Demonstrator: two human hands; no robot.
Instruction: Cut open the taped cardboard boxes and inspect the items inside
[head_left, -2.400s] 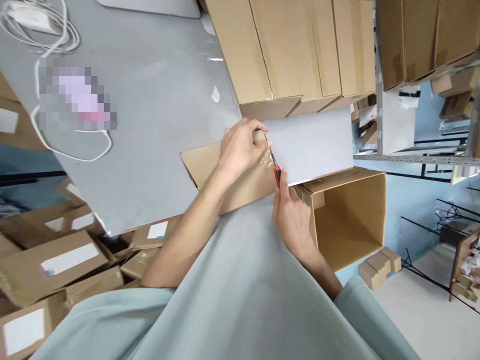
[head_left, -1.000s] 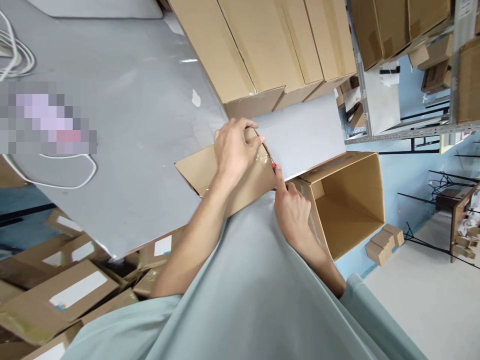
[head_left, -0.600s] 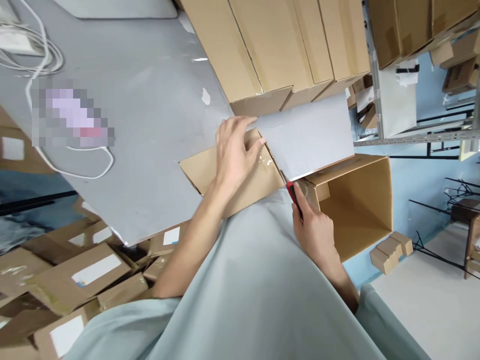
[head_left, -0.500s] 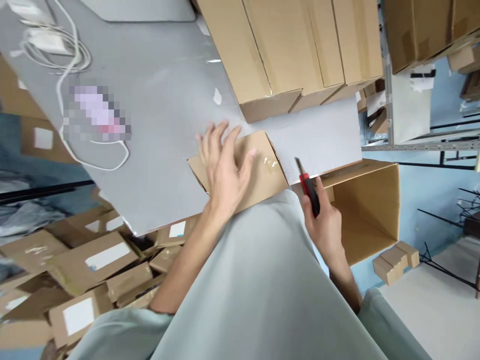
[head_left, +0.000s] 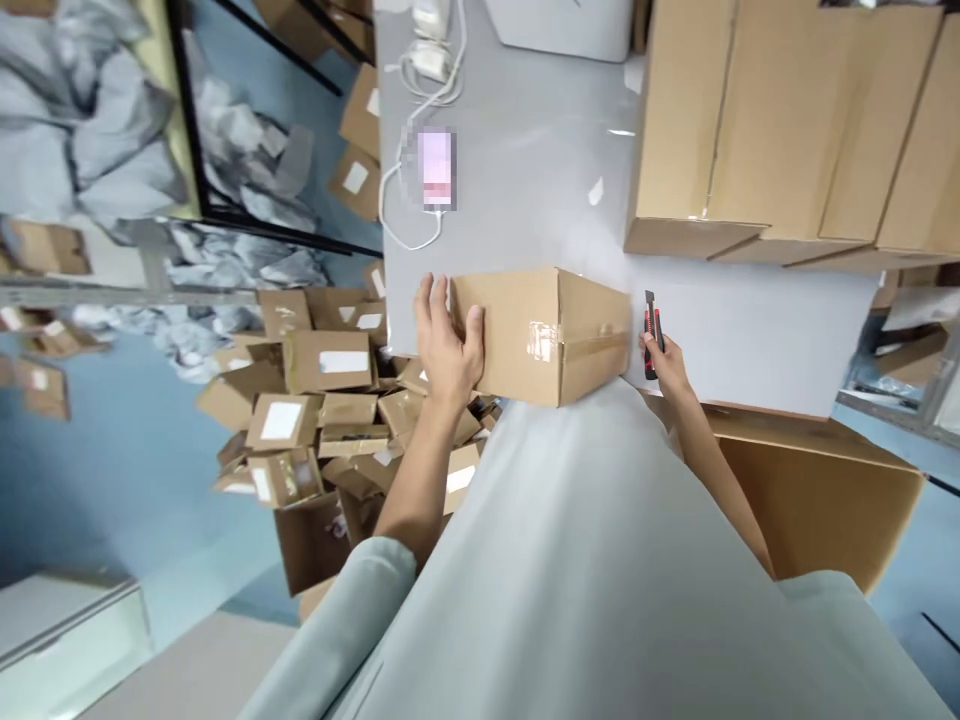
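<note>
A brown cardboard box (head_left: 517,320) with clear tape lies at the table's front edge, against my clothing. Its taped side (head_left: 596,335) faces right. My left hand (head_left: 448,345) grips the box's left end, thumb over the near face and fingers stretched along the edge. Just right of the box, my right hand (head_left: 666,362) is closed around a red and black box cutter (head_left: 651,340). The cutter points away from me, apart from the box. Its blade end is at the top; how far the blade is out is hard to make out.
Large cartons (head_left: 787,130) stand at the table's back right. A phone with a blurred screen (head_left: 436,165) and white cable lie at the left. A big open carton (head_left: 810,490) is below the right edge. Several labelled boxes (head_left: 330,360) are heaped at lower left.
My view has swung left. The box's taped side now shows at the right. My left hand has gone from lying on top to its left end; the right hand still holds the box cutter.
</note>
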